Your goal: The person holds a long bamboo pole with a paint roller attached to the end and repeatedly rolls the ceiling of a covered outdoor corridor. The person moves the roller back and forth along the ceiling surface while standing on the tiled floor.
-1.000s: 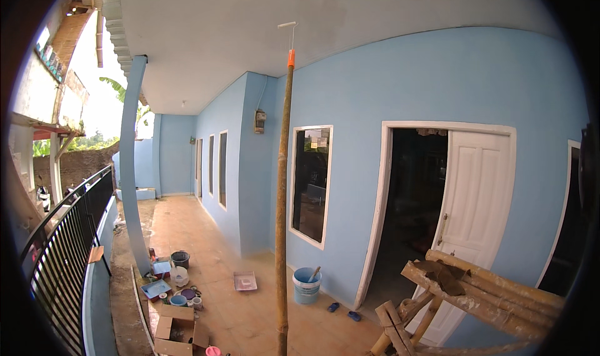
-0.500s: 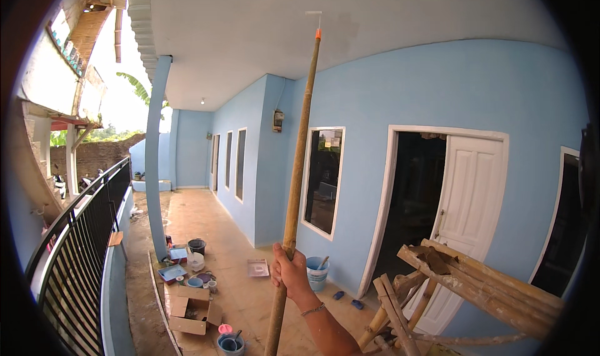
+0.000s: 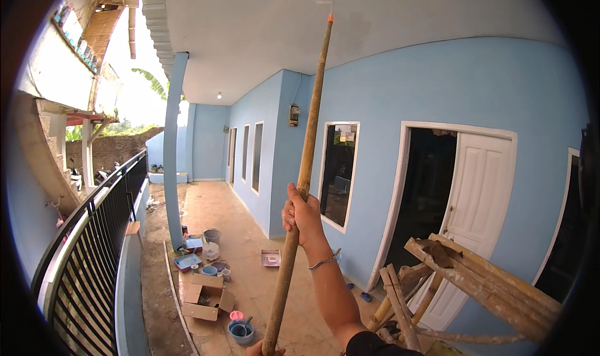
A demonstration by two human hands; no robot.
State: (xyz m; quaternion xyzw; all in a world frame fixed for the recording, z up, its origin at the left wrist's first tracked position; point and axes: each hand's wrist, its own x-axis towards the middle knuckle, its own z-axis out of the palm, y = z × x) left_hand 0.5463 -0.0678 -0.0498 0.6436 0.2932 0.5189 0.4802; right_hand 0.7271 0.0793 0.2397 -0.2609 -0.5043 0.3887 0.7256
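My right hand is wrapped around a long bamboo pole that slants up toward the ceiling. Fixed at its far tip is a paint roller with an orange handle, held up at the pale ceiling beside a darker, damp-looking patch. Low at the frame's bottom edge, my left hand grips the lower part of the pole; only some of its fingers show. A bracelet circles my right wrist.
Bamboo scaffolding stands close on the right, before a white door. Paint buckets, trays and a cardboard box lie on the tiled floor. A blue post and black railing line the left.
My right hand has risen along with the pole, and my left hand has come into view on it. The roller sits slightly higher in the picture. The surroundings have shifted a little rightward.
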